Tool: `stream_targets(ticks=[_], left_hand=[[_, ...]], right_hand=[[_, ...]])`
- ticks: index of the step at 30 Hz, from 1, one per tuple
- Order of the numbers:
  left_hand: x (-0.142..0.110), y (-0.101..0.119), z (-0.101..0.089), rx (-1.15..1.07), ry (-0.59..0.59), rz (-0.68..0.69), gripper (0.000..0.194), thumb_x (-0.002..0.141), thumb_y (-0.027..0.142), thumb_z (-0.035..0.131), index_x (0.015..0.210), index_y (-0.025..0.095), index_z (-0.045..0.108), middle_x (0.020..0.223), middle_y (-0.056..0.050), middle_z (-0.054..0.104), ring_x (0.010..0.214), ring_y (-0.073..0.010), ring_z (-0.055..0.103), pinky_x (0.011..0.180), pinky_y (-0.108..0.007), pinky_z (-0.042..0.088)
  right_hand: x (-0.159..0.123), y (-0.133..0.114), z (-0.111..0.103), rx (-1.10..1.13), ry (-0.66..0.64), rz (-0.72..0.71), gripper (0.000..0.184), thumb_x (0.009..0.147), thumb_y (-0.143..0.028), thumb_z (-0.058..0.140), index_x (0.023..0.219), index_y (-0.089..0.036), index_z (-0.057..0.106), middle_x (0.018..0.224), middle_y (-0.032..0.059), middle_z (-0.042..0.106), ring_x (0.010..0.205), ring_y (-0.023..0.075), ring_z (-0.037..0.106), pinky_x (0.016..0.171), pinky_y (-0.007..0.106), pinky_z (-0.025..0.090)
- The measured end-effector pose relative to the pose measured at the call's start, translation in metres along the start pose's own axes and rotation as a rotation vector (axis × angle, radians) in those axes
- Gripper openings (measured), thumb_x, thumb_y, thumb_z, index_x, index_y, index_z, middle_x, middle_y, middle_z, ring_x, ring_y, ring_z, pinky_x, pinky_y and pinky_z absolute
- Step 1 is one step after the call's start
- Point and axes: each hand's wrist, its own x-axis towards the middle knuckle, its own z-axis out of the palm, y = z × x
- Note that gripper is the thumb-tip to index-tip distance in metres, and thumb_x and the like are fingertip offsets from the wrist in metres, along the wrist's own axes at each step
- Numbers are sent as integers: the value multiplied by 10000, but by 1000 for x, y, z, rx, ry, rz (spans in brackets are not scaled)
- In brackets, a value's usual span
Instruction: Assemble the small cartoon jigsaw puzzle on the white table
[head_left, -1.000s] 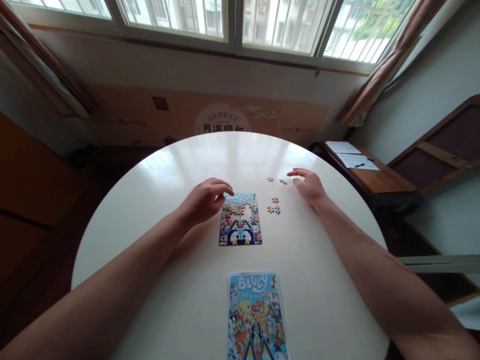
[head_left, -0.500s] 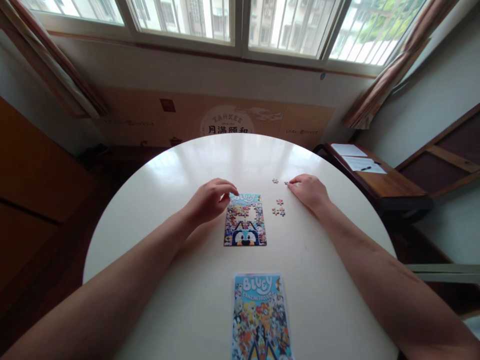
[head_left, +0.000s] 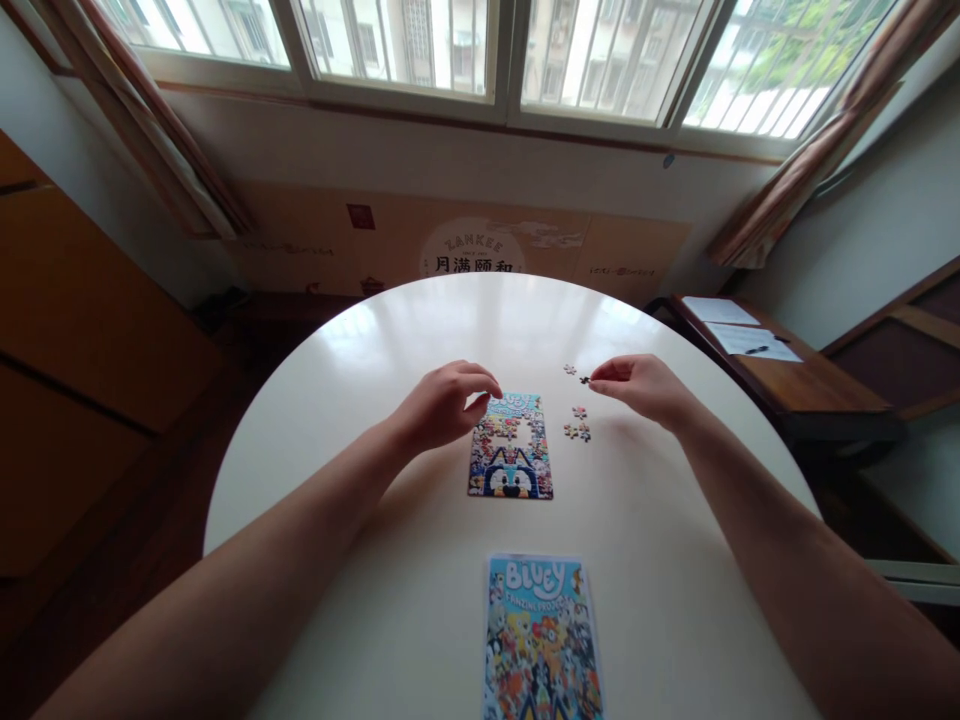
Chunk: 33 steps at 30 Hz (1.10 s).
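Note:
A jigsaw puzzle lies on the white round table, with a gap in its picture right of the middle. Over its upper left corner rests my left hand, thumb and forefinger apart and nothing seen between them. My right hand pinches a puzzle piece at the fingertips; the piece looks dark and raised off the tabletop. Just left of it lies a loose piece. Nearer to me, right of the puzzle, sit a single piece and a small cluster of pieces.
A printed picture sheet matching the puzzle lies close to me on the table. Beyond the table's right edge stands a wooden desk with papers and a pen. Windows and curtains line the far wall.
My right hand has picked up the puzzle piece and tilted it off the table. My left hand stays by the puzzle's upper left corner. The whole view has shifted slightly.

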Motion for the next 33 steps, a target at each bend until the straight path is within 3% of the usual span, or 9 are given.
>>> stream_targets(ticks=[3, 6, 12, 18, 25, 31, 33], left_hand=[[1, 6, -4, -3, -64, 21, 170, 886, 190, 572, 901, 224, 738, 957, -48, 744, 911, -208, 668, 819, -384, 565], [1, 7, -5, 15, -131, 29, 124, 868, 226, 641, 945, 240, 737, 1018, -49, 734, 975, -225, 653, 854, -400, 558], [-3, -2, -1, 41, -213, -18, 311, 815, 248, 737, 1123, 219, 698, 1276, -116, 651, 1232, -295, 557, 1012, -477, 500], [-8, -8, 3, 32, -276, -64, 396, 828, 261, 717, 1217, 226, 649, 1388, -131, 580, 1327, -317, 489, 1062, -506, 461], [-10, -10, 8, 18, -272, -96, 422, 831, 277, 707, 1244, 237, 633, 1406, -124, 574, 1338, -314, 483, 1084, -505, 441], [-9, -11, 18, 43, -250, -92, 428, 863, 347, 691, 1268, 228, 617, 1422, -134, 562, 1362, -320, 461, 1102, -514, 416], [-8, -11, 20, 55, -259, -96, 461, 871, 379, 686, 1296, 222, 600, 1450, -143, 539, 1384, -327, 436, 1118, -520, 394]], right_hand=[[-16, -34, 22, 198, -175, -72, 203, 766, -374, 739, 873, -206, 781, 864, 74, 785, 784, 234, 729, 732, 392, 588], [-33, -60, 48, 256, -304, -140, 145, 798, -294, 717, 899, -218, 790, 884, 55, 789, 819, 218, 735, 760, 371, 591], [-44, -68, 76, 92, -238, -217, 171, 805, -181, 672, 881, -262, 802, 876, 11, 790, 791, 196, 725, 760, 353, 570], [-39, -59, 81, 18, -223, -209, 163, 816, -210, 681, 894, -275, 808, 881, 16, 793, 793, 209, 728, 759, 369, 571], [-40, -62, 84, -85, -209, -273, 172, 840, -215, 680, 904, -311, 807, 916, 11, 786, 860, 221, 711, 780, 388, 549], [-39, -61, 73, -184, -95, -388, 129, 854, -222, 696, 903, -292, 792, 885, 24, 761, 863, 226, 663, 795, 392, 514], [-40, -61, 69, -191, -114, -415, 127, 856, -217, 696, 893, -289, 793, 878, 22, 758, 857, 221, 652, 797, 382, 510]])
